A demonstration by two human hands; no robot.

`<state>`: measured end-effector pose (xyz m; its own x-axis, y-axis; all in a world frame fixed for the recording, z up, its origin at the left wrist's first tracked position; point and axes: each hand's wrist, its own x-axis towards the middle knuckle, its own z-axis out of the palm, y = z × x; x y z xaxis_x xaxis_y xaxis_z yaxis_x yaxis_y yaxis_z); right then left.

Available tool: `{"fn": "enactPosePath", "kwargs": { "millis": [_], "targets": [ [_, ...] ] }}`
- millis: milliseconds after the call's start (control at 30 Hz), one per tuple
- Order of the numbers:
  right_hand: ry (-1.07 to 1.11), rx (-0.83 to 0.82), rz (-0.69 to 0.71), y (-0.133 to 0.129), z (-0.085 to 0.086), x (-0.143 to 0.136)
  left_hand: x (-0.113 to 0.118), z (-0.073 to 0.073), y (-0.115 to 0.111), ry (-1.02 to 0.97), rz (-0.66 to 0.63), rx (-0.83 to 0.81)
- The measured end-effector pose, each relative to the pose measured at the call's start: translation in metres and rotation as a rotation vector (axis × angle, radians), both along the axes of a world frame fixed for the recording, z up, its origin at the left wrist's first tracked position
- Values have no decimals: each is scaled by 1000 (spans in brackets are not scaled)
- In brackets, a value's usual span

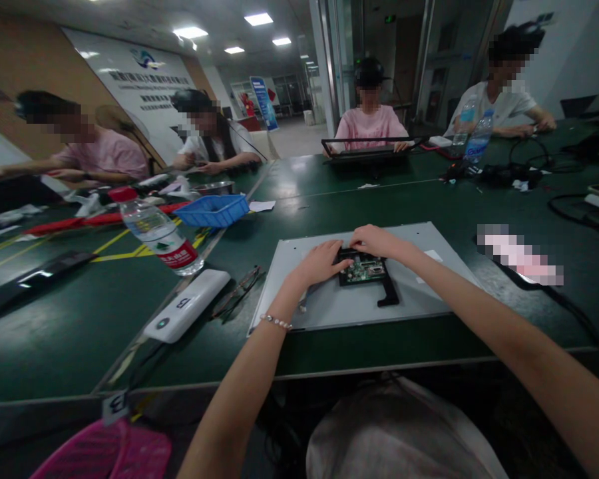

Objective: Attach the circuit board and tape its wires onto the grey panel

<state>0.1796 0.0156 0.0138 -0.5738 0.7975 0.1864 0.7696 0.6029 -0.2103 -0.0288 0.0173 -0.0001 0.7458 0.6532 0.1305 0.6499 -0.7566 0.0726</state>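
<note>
A green circuit board (363, 269) in a black frame (390, 290) rests on a flat light-grey panel (324, 313) in front of me. My left hand (322, 264), with a beaded bracelet at the wrist, grips the board's left side, its thumb over the board and its fingers at the upper left corner. At the board's far edge, my right hand (374, 241) is closed with fingertips bent down. What those fingertips hold, if anything, is hidden beneath them. White labels (432, 255) lie on the panel's right part.
Left of the panel are glasses (238, 293), a white power bank (187, 306), a water bottle (162, 236) and a blue tray (214, 211). A phone (522, 256) with a cable lies at right. Several people sit around the green table (299, 352); one holds a black-framed panel (367, 148).
</note>
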Motion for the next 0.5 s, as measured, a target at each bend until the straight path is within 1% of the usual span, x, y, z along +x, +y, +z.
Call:
{"fn": "enactPosePath", "kwargs": {
  "millis": [200, 367, 500],
  "targets": [
    [35, 10, 33, -3, -2, 3, 0, -1, 0, 5, 1, 13],
    [52, 1, 28, -3, -4, 5, 1, -2, 2, -4, 6, 20],
    [69, -15, -14, -2, -1, 9, 0, -2, 2, -2, 6, 20]
  ]
}}
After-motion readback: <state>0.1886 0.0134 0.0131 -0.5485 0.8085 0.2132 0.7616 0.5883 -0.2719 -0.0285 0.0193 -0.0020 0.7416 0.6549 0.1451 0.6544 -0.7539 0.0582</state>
